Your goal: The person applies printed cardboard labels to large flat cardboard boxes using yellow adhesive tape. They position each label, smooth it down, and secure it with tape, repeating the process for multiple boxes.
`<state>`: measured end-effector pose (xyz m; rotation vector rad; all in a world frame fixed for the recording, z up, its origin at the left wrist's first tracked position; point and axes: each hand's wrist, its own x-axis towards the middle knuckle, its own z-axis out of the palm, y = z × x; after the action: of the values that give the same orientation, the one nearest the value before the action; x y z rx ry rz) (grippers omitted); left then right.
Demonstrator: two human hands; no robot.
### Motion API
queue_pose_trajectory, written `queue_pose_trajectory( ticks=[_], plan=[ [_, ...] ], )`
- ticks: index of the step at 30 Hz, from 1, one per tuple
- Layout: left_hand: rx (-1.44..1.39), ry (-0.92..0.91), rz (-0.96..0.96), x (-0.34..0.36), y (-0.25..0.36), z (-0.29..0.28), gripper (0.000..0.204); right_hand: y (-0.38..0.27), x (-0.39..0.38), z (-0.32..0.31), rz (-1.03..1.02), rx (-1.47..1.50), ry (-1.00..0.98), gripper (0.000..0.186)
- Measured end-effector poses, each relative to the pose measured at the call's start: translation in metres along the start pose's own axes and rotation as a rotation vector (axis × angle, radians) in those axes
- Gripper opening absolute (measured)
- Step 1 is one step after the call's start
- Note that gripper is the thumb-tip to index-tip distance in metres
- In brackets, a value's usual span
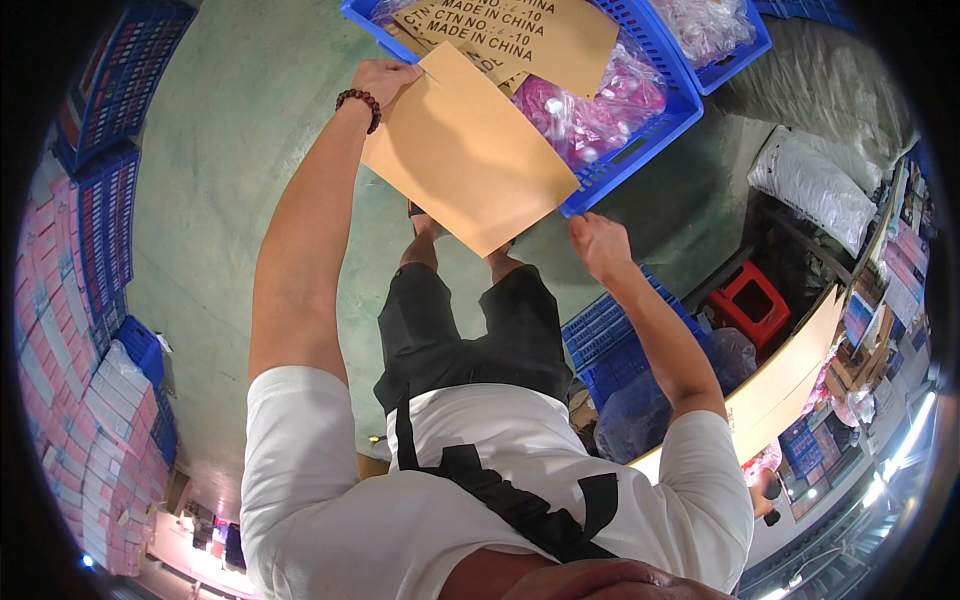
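Observation:
A plain brown cardboard sheet [465,150] slants in front of me, its upper edge against the blue plastic crate [640,150]. My left hand [385,82], with a beaded bracelet on the wrist, pinches the sheet's upper left corner. Just below the crate's near corner and the sheet's right corner, my right hand [602,248] is closed; what its fingers hold, if anything, is hidden. Inside the crate, clear plastic bags of pink and white items [590,115] are partly covered by printed brown cardboard [530,45].
Another blue crate [735,50] with bagged goods adjoins at the upper right. Blue baskets [610,345] and a red plastic stool [748,308] stand by my right arm, near a large cardboard sheet [780,390]. Stacked pink and white boxes [75,350] and blue crates [105,225] line the left.

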<state>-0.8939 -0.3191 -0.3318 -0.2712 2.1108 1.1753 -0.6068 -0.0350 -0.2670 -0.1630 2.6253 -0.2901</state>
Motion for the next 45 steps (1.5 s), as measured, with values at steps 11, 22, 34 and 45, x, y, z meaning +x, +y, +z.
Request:
queue_pose_trajectory(
  ticks=[11,22,34,45],
  plan=[
    [-0.076,-0.036,0.055,-0.013,-0.008,-0.001,0.031,0.015,-0.025,-0.028,0.186,0.324,0.222,0.011],
    [0.089,-0.296,0.346,-0.182,0.110,0.012,0.019,0.040,-0.117,-0.098,0.519,0.909,0.497,0.023],
    [0.454,-0.473,0.520,-0.316,0.167,0.081,0.015,-0.009,-0.240,-0.081,0.595,1.746,0.876,0.023],
    [0.515,-1.043,0.685,-0.411,0.167,0.174,0.014,-0.138,-0.361,-0.067,0.747,1.756,1.432,0.017]
  ],
)
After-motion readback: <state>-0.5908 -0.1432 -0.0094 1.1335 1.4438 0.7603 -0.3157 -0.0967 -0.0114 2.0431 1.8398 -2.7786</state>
